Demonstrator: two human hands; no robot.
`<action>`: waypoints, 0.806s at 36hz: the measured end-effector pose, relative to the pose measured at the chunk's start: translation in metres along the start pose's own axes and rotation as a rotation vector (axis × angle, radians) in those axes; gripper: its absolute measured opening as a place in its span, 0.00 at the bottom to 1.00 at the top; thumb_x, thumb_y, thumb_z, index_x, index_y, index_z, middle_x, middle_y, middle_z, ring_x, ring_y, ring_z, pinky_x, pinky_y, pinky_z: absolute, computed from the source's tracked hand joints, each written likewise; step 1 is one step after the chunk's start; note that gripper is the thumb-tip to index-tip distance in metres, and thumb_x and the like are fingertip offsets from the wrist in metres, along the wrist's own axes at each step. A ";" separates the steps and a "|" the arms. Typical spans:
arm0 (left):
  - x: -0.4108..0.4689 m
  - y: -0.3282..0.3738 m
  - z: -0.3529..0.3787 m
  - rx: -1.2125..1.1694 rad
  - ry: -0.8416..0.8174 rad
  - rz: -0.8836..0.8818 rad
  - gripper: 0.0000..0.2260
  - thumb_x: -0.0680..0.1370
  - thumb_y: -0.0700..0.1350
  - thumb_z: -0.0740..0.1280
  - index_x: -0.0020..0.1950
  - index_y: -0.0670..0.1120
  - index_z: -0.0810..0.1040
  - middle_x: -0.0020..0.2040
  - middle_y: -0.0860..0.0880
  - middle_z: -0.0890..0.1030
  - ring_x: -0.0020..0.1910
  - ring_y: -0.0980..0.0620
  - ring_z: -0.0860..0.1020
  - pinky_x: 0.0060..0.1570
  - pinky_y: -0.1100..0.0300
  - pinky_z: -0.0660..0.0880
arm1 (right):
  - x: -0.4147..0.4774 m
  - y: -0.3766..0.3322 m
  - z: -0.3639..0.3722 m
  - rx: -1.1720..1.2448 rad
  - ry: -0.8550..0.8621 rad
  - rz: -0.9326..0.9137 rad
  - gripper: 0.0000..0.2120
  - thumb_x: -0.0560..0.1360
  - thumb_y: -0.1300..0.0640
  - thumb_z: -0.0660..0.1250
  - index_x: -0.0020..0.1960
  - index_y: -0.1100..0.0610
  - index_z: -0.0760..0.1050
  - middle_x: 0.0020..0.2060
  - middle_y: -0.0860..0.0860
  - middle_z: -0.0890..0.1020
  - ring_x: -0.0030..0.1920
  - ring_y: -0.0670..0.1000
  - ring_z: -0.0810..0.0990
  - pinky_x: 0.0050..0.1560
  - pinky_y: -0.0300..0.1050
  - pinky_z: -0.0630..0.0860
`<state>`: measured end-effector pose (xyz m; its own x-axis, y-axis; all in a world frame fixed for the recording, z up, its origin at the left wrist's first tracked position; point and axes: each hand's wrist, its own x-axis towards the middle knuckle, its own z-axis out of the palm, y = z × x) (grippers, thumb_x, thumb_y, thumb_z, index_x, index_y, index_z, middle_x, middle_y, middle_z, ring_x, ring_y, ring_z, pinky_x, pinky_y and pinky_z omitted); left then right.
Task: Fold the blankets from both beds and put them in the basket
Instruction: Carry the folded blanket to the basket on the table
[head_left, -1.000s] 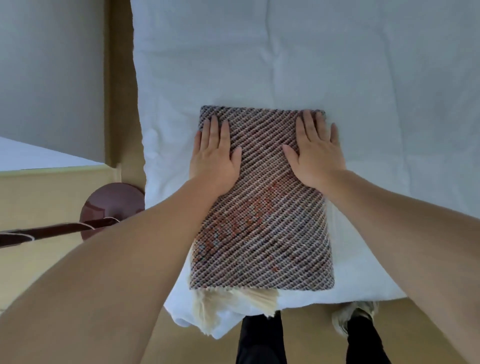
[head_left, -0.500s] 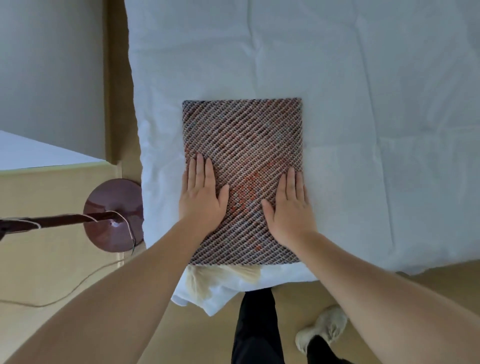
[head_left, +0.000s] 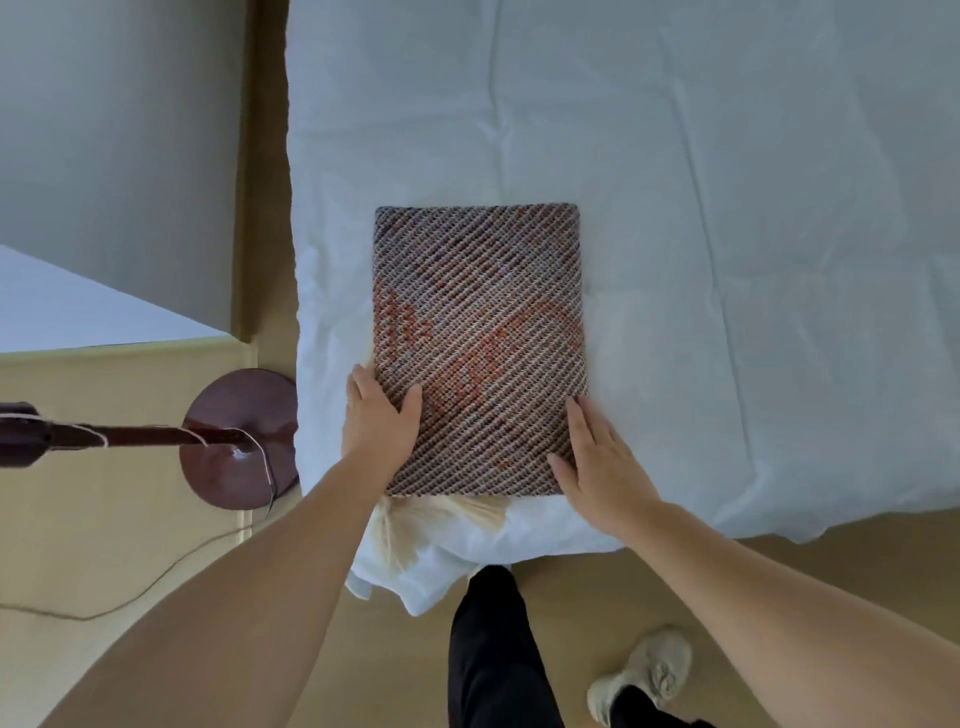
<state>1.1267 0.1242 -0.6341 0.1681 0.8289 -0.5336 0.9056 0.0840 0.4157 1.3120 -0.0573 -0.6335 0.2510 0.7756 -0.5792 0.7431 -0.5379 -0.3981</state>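
Blanket (head_left: 478, 338): folded to a rectangle, lying on the bed (head_left: 727, 208) near its foot edge, long axis running away from us, fringe (head_left: 441, 519) showing at the near end. Left grip (head_left: 379, 415): at the near left edge, thumb on top, fingers along or under the side; we cannot tell whether it grasps. Right grip (head_left: 602, 467): released, fingers straight against the near right edge. Both flank the near end, about equally close. Basket: not in view. We judge lifting comes next.
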 end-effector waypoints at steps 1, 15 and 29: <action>0.010 0.002 -0.005 -0.060 -0.005 -0.040 0.39 0.79 0.60 0.60 0.78 0.40 0.44 0.78 0.43 0.51 0.75 0.41 0.57 0.72 0.45 0.60 | 0.010 -0.002 -0.010 0.089 0.041 0.043 0.34 0.81 0.44 0.51 0.79 0.56 0.39 0.78 0.54 0.47 0.77 0.55 0.54 0.74 0.49 0.55; 0.074 0.019 -0.046 -0.582 -0.322 -0.144 0.13 0.75 0.50 0.71 0.56 0.46 0.76 0.51 0.48 0.82 0.49 0.48 0.82 0.48 0.54 0.77 | 0.091 -0.028 -0.063 1.026 0.112 0.475 0.27 0.72 0.43 0.70 0.66 0.54 0.71 0.57 0.51 0.80 0.54 0.54 0.80 0.61 0.55 0.75; 0.005 0.160 -0.085 -0.479 -0.407 0.100 0.18 0.71 0.51 0.75 0.54 0.47 0.73 0.52 0.44 0.81 0.48 0.45 0.82 0.52 0.44 0.79 | -0.006 -0.028 -0.171 0.871 0.293 0.468 0.12 0.78 0.46 0.63 0.56 0.51 0.77 0.49 0.51 0.83 0.47 0.54 0.82 0.55 0.51 0.78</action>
<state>1.2391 0.1890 -0.5079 0.4629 0.5770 -0.6728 0.6187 0.3332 0.7115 1.3957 0.0095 -0.4979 0.6276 0.4142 -0.6592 -0.1460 -0.7690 -0.6223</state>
